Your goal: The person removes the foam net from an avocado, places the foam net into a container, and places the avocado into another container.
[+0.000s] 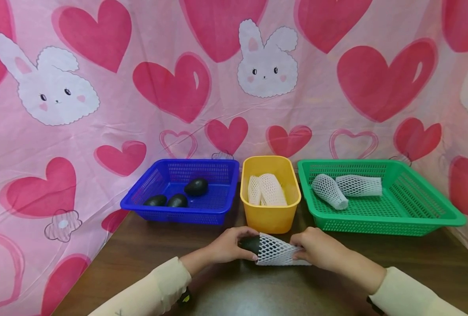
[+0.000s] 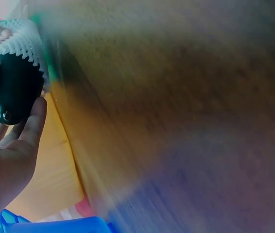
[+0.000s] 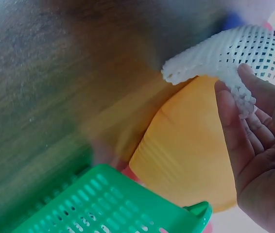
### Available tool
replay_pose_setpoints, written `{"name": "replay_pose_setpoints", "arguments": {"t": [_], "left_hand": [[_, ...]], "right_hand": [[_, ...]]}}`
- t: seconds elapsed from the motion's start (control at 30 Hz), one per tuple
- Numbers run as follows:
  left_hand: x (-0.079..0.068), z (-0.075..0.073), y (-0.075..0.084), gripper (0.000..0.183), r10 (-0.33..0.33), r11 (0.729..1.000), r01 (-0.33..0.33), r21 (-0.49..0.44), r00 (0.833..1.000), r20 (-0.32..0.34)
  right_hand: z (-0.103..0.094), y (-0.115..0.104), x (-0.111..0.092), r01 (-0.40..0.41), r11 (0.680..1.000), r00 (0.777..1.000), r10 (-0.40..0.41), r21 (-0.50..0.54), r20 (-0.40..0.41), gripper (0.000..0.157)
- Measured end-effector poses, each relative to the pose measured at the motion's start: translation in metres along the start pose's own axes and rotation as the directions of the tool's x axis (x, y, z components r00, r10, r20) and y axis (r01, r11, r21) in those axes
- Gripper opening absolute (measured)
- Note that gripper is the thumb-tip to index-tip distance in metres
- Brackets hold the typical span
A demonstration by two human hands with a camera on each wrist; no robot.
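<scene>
My left hand (image 1: 231, 245) grips a dark avocado (image 1: 250, 244) by its bare end, thumb on the near side and fingers round the far side. A white foam net sleeve (image 1: 277, 251) covers the avocado's right part. At the sleeve's loose right end, my right hand (image 1: 317, 248) pinches its edge between thumb and fingers. In the left wrist view the avocado (image 2: 17, 87) shows its stem end, outside the net. The right wrist view has the sleeve (image 3: 225, 53) with its pinched edge bent down.
A blue basket (image 1: 171, 215) at the back left holds 3 avocados. Behind my hands, a yellow bin (image 1: 269, 219) contains foam net sleeves (image 1: 272, 189). In the green basket (image 1: 376, 221) at the back right lie two netted pieces (image 1: 329, 191). All stand on a brown table (image 1: 139, 259) before a patterned cloth.
</scene>
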State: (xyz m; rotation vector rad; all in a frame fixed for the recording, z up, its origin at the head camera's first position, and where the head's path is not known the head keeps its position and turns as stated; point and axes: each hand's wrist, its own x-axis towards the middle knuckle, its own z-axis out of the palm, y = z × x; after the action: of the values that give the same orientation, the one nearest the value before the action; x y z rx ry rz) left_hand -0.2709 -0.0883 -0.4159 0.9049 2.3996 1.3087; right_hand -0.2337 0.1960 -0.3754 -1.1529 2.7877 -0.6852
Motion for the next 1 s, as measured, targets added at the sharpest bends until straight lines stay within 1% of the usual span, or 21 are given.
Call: {"name": "replay_pose_setpoints", "arguments": {"t": [0.2, 0.47, 0.67, 0.87, 0.97, 1.0], "left_hand": [[-0.005, -0.008, 0.002, 0.049, -0.019, 1.000, 0.019, -0.010, 1.000, -0.016], [-0.011, -0.016, 0.003, 0.050, -0.032, 0.999, 0.032, -0.017, 0.999, -0.035], [-0.014, -0.021, 0.001, 0.050, -0.022, 1.000, 0.022, -0.003, 0.999, -0.045], [-0.016, -0.024, 0.000, 0.049, -0.017, 1.000, 0.016, -0.019, 0.999, -0.039], [-0.018, -0.025, 0.001, 0.048, -0.017, 0.999, 0.015, -0.036, 0.999, -0.040], [-0.021, -0.026, 0.006, 0.048, -0.021, 0.999, 0.020, -0.040, 0.999, -0.043]], "right_hand": [[-0.009, -0.001, -0.006, -0.002, 1.000, 0.999, 0.001, -0.030, -0.043, 0.011], [-0.029, -0.005, -0.017, -0.071, 0.994, 0.996, 0.066, -0.081, -0.063, 0.013], [-0.049, -0.011, -0.024, -0.085, 0.990, 0.994, 0.075, -0.116, -0.084, 0.015], [-0.070, -0.017, -0.028, -0.088, 0.992, 0.992, 0.078, -0.093, -0.104, 0.015], [-0.082, -0.021, -0.026, -0.083, 0.993, 0.989, 0.071, -0.087, -0.132, 0.014], [-0.086, -0.023, -0.025, -0.083, 0.992, 0.987, 0.069, -0.092, -0.143, 0.014]]}}
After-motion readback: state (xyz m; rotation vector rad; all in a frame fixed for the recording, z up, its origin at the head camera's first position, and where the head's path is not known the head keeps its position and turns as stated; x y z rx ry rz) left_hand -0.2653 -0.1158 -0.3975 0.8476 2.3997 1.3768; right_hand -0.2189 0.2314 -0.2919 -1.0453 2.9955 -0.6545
